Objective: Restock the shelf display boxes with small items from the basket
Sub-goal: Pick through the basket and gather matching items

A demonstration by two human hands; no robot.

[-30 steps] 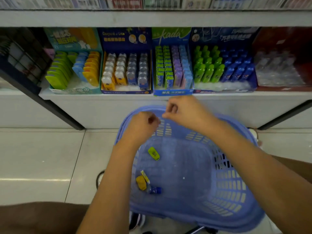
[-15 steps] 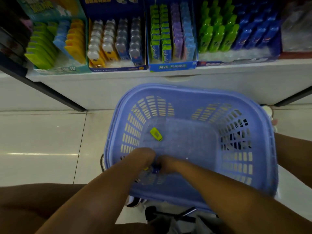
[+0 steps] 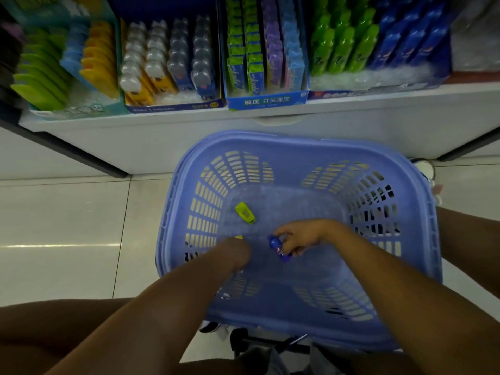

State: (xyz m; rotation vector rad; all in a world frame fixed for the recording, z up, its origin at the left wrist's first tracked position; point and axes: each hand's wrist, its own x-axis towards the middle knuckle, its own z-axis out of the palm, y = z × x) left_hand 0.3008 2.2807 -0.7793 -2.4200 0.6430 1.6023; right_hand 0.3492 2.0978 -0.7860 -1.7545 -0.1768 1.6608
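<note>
Pale glossy floor tiles (image 3: 67,226); black slanted strut (image 3: 81,155) at left; white shoe (image 3: 425,169) far right.

blue display box (image 3: 266,100), front lip: I read "解压 开关橡皮", white chars on blue, clear.
green packs (image 3: 234,77) in that box: white cursive word on each face, looks like "kada" to me, not 100% sure.
teal box (image 3: 81,111), front edge: pale print there, too blurred, can't read.
dark blue box (image 3: 176,107), front edge: yellowish line of txt plus a small round mark at its right end, illegible.
far box (image 3: 338,93), front strip: row of pale blobs/chars, illegible.
green bottles (image 3: 338,52): dark logo on each, can't make it out.
yellow-green item (image 3: 244,213) in basket: grey label patch, no legible txt.
blue item (image 3: 278,247): white/red print, too small to read.
</note>
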